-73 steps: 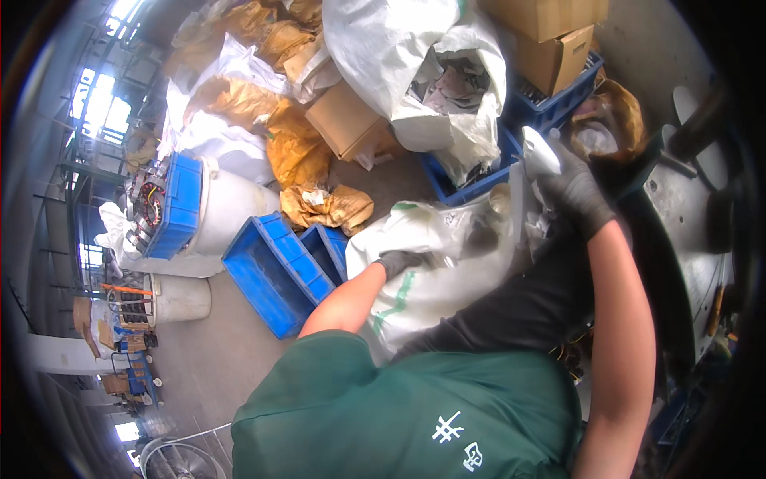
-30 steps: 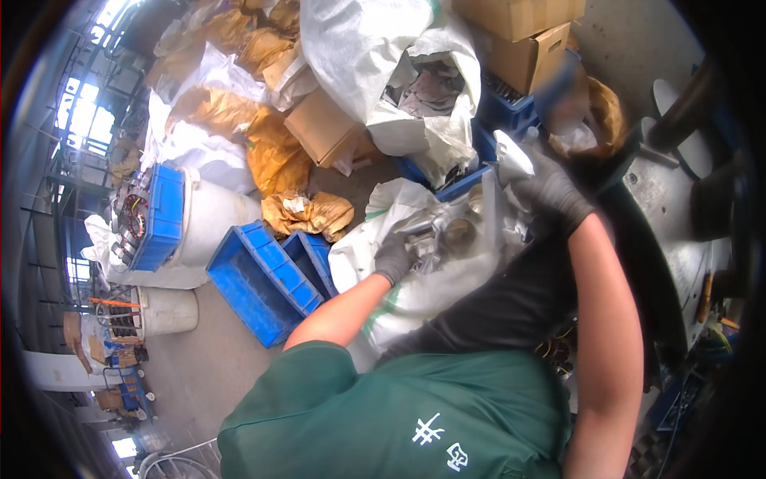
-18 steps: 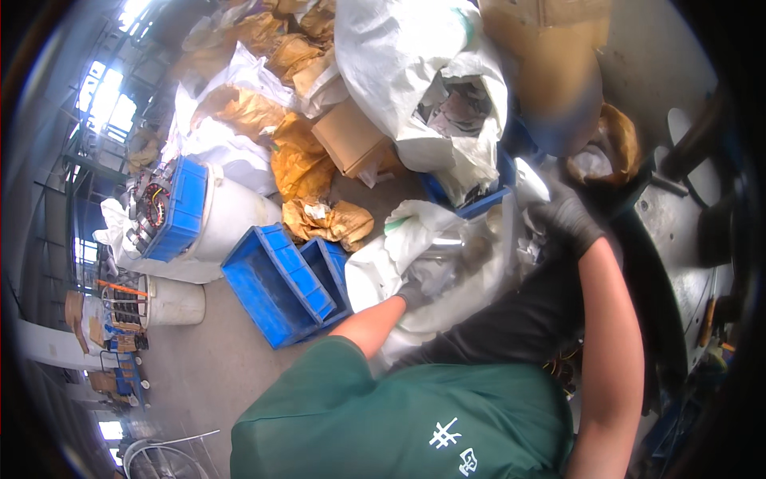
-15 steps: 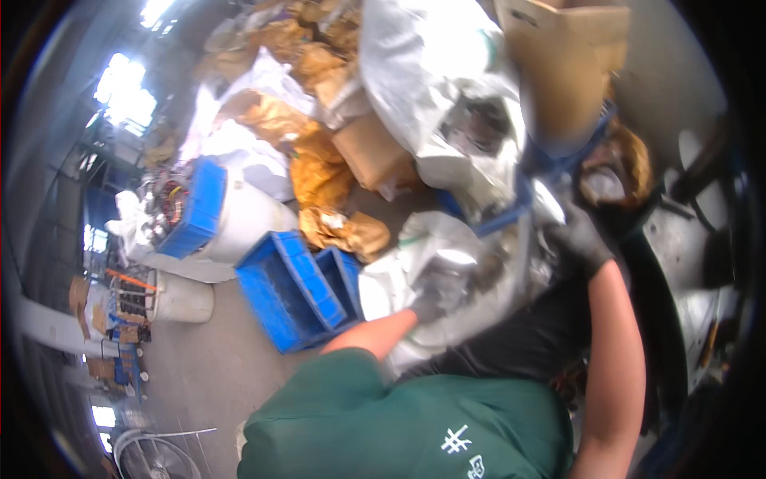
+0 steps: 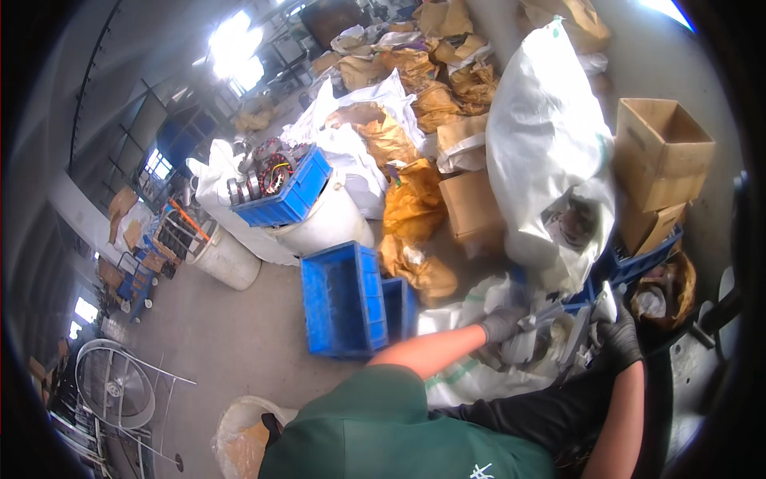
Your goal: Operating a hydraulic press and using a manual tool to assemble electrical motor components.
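Note:
Both of my hands wear dark grey gloves and work at the mouth of a white woven sack (image 5: pixel 455 385) in front of me. Inside it lie several grey parts (image 5: pixel 549 339), whose kind I cannot make out. My left hand (image 5: pixel 503 325) is at the sack's left side, fingers curled by a grey strip-like part; its grip is partly hidden. At the right side, my right hand (image 5: pixel 621 342) is closed round a pale silvery piece (image 5: pixel 607 305) that sticks up above the fingers.
A tall white sack (image 5: pixel 546 136) stands beyond, beside an open cardboard box (image 5: pixel 666 160). Blue crates (image 5: pixel 343 299) lie on the floor at left. A blue bin of wound motor parts (image 5: pixel 283 199) rests on a white barrel (image 5: pixel 331 227). Brown paper sacks (image 5: pixel 415 199) fill the back.
My view has swung, so the scene sits lower and farther right. My left hand has moved from deep in the sack to its upper part; the right still holds the silvery piece.

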`<state>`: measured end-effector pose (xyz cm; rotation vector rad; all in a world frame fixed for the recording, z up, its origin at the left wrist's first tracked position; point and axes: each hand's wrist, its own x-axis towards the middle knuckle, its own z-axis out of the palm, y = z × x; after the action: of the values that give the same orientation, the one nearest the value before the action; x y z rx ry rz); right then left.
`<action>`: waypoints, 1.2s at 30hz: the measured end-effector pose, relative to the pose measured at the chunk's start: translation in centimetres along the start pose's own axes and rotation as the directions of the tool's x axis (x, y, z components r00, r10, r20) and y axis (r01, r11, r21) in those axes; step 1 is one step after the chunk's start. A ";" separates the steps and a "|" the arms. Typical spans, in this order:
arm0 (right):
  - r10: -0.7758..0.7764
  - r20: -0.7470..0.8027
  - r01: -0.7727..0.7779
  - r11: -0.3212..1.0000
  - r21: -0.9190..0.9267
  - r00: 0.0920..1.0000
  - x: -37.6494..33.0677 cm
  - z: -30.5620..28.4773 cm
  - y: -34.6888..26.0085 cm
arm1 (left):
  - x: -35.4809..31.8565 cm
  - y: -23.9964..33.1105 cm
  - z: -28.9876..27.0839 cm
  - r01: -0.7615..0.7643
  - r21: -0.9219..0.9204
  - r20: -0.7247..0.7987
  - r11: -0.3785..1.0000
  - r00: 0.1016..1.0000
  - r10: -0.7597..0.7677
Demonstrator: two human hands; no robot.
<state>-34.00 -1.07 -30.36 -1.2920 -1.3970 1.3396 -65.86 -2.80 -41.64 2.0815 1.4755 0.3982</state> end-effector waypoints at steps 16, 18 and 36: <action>0.099 0.009 -0.097 0.986 -0.137 0.995 -0.6 0.2 -2.9 | 2.6 -8.0 1.7 -0.017 -0.037 -0.513 0.999 0.859 -0.004; 0.133 0.012 -0.131 0.985 -0.112 0.991 -1.0 -0.3 -2.9 | 2.6 -7.5 3.3 -0.089 -0.042 -0.573 0.995 0.818 0.049; 0.145 0.010 -0.142 0.978 -0.150 0.989 -1.9 -0.8 -3.2 | -2.2 -1.9 8.0 -0.215 0.367 0.156 0.905 0.973 0.167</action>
<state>-33.35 -2.55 -26.95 -1.5064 -1.4646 1.3681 -63.82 -6.51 -49.00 2.5217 1.3636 0.0506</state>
